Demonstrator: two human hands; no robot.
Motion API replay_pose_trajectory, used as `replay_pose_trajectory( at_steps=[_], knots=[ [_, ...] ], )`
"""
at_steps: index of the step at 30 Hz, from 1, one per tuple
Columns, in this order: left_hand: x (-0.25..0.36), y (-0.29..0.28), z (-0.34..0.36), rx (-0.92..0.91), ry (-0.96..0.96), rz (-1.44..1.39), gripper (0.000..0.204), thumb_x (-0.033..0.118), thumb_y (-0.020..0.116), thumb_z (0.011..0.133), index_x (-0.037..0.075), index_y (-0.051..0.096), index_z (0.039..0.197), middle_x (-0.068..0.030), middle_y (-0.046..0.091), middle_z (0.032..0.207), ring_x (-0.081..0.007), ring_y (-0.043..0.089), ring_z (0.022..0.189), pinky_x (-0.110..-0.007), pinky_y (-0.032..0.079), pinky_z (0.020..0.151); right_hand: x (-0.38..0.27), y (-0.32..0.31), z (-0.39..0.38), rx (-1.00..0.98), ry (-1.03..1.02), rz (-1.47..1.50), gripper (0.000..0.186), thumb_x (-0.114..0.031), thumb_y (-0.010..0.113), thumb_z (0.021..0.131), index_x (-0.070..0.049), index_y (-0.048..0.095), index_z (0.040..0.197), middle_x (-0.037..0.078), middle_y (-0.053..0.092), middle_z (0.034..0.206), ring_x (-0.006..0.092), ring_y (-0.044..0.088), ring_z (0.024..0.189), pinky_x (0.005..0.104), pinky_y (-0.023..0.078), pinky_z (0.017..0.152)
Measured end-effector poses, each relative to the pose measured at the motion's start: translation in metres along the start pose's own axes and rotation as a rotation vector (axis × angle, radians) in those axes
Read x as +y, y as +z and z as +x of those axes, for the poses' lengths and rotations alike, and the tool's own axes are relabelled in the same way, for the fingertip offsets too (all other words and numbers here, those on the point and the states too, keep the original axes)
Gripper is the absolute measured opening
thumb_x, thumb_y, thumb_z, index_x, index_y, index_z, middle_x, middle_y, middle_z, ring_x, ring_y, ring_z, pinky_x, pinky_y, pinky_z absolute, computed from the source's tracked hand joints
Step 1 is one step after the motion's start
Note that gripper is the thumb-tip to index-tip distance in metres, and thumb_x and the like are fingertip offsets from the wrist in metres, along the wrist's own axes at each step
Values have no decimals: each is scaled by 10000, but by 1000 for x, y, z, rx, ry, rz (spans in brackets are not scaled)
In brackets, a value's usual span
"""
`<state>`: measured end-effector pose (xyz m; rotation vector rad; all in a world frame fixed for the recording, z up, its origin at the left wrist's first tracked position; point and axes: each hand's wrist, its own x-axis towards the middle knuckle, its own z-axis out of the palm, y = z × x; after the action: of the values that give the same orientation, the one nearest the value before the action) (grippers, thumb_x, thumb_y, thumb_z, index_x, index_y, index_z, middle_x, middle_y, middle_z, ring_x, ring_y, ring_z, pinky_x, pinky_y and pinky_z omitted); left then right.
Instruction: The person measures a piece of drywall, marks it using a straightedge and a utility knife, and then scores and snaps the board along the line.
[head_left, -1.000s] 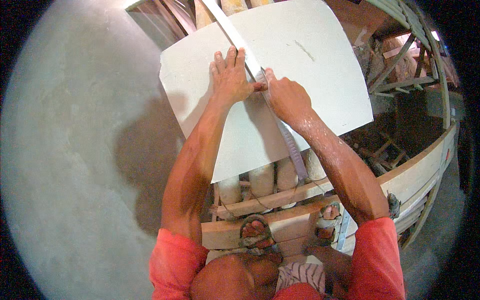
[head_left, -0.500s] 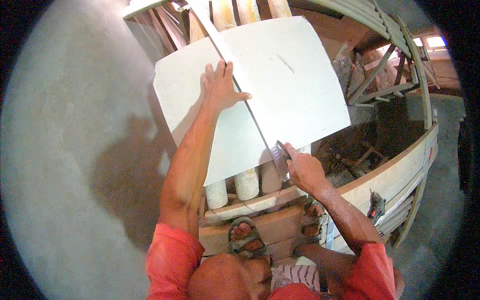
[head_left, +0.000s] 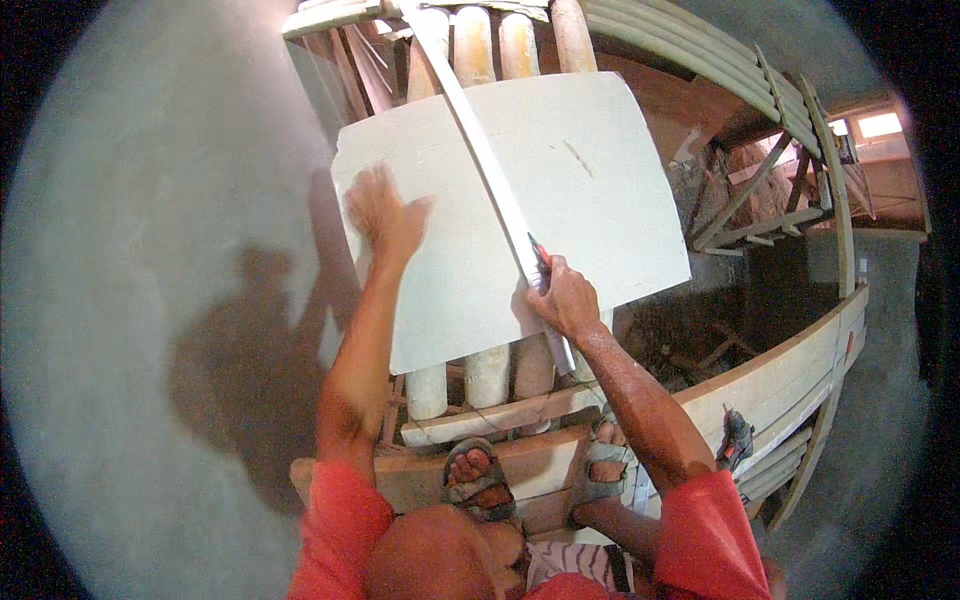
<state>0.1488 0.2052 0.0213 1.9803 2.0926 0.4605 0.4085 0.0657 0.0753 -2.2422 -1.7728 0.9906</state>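
Note:
A white board [head_left: 610,190] lies on a row of pale round posts. Across it, slanting from the far left toward me, runs a long metal straightedge [head_left: 480,150], its near end sticking out past the board's edge. My right hand [head_left: 568,300] is closed around the straightedge near that end. A slim red and black tool, which looks like a utility knife [head_left: 541,254], pokes out above its fingers; the rest is hidden in the grip. My left hand [head_left: 385,215] is over the board's left part, blurred, thumb apart and fingers spread, holding nothing. Whether it touches the board I cannot tell.
My sandalled feet stand on wooden planks [head_left: 545,450] at the near side. A cordless drill [head_left: 736,436] hangs at the outside of the plank rail on the right. Stacked poles [head_left: 690,45] and a timber frame rise at the far right. A grey wall [head_left: 180,200] fills the left.
My left hand has come off the straightedge and moved left. My right hand has moved up and left from the board's near edge onto the straightedge. The board appears lower in view.

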Motion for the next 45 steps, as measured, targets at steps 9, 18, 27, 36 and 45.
replay_pose_trajectory(
  at_steps=[9,18,27,36,45],
  knots=[
    [-86,-5,-34,-340,-739,-1140,536,361,717,845,-4,566,1208,-166,658,1092,-331,645,986,-519,510,863,26,-7,13,218,32,-66,382,-282,661,732,-1,579,977,218,660,804,386,667,769,482,530,720],
    [-92,-2,-2,-316,-757,-1132,551,320,701,864,-31,530,1252,-178,634,1139,-307,632,1017,-435,504,882,63,-181,-22,259,-195,-84,292,-193,652,723,13,591,921,139,524,699,214,500,629,352,459,628],
    [-135,15,82,-315,-711,-1256,632,392,643,898,-47,495,1328,-228,538,1333,-337,520,1221,-471,395,1030,163,-292,-268,210,222,-116,203,-150,664,815,-13,564,927,56,501,708,170,469,663,333,423,623],
    [-144,40,99,-107,-719,-1136,670,417,630,893,-62,485,1338,-205,538,1342,-326,506,1236,-448,369,1052,229,-164,-469,490,281,-240,323,-192,720,776,-12,535,970,80,449,714,227,417,610,346,376,568],
    [-142,15,75,-266,-653,-1300,701,416,590,908,-83,423,1372,-206,477,1405,-361,486,1245,-431,361,1063,193,-145,-501,645,465,-95,294,-237,710,802,-28,541,920,100,477,708,247,504,623,360,414,579]
  ],
)
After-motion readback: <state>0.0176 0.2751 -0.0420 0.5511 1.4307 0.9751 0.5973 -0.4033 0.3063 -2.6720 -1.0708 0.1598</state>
